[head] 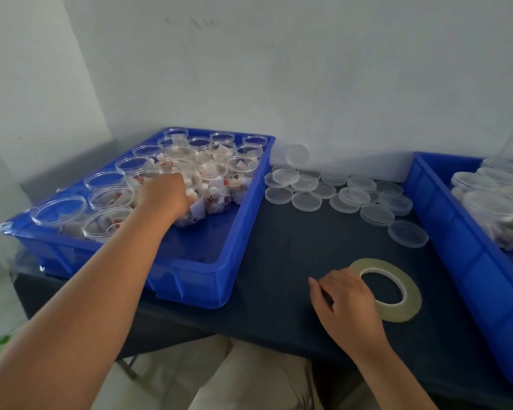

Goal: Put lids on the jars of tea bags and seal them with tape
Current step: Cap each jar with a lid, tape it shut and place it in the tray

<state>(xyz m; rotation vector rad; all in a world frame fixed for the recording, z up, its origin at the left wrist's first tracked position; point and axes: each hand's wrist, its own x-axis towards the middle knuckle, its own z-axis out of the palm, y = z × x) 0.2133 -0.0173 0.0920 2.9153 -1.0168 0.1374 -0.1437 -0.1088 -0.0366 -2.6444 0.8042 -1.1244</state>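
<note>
Left hand [163,196] reaches into left blue tray [237,232], arm stretched across its near rim. Fingers curl over and round one jar [197,208] at the front edge of the jar cluster, clamped on it. That jar is clear plastic, has no lid, holds tea bags with red and white tags, and sits on the tray floor. Other open jars [110,199] fill the tray's back and left in rows, all upright and most with tea bags inside; the near right part of the tray floor is bare. Right hand [348,301] is well apart from the left, down on the dark table [293,241] near the front edge. Its fingers lie over the left rim of the tape roll [409,294], thumb out to the left and off the roll. The fingertips are hidden under the knuckles, so I cannot tell whether it grips the roll or only rests on it. The roll is pale, wide and thin, and lies flat. Loose clear lids [347,193] are scattered and partly stacked on the table between the trays, toward the back; one lid [297,155] leans on edge against the white wall [308,69]. Right blue tray [444,220] is cut off by the frame edge and holds lidded jars [490,202] at its far end.
</note>
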